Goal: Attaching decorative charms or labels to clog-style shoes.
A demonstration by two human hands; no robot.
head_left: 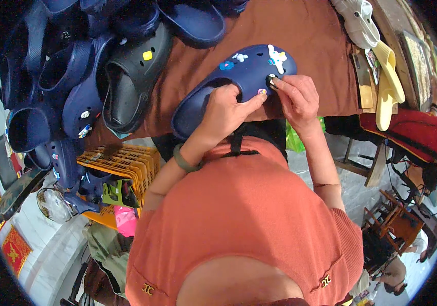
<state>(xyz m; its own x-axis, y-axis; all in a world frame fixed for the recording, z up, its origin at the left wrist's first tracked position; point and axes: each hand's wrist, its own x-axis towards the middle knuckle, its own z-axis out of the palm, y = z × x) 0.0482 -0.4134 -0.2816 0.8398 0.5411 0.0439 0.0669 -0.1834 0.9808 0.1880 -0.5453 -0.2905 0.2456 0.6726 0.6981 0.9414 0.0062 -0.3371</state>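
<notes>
R hand [300, 97] grips blk charm [270, 80] on clog [253, 69].

Most fingers of the left hand [222, 115] are hidden inside the blue clog [190, 109], and the fingertips of the right hand [299, 96] cover part of a black-and-white charm [271, 80], so its full shape cannot be told; the pink charm [262, 92] by the left thumb is too small to make out. The upper edge cuts off a row of navy clogs [195, 25] and a white clog [360, 24]. At lower right, a bending person [395, 273] is small and unclear, partly lost against the dark rim.
</notes>
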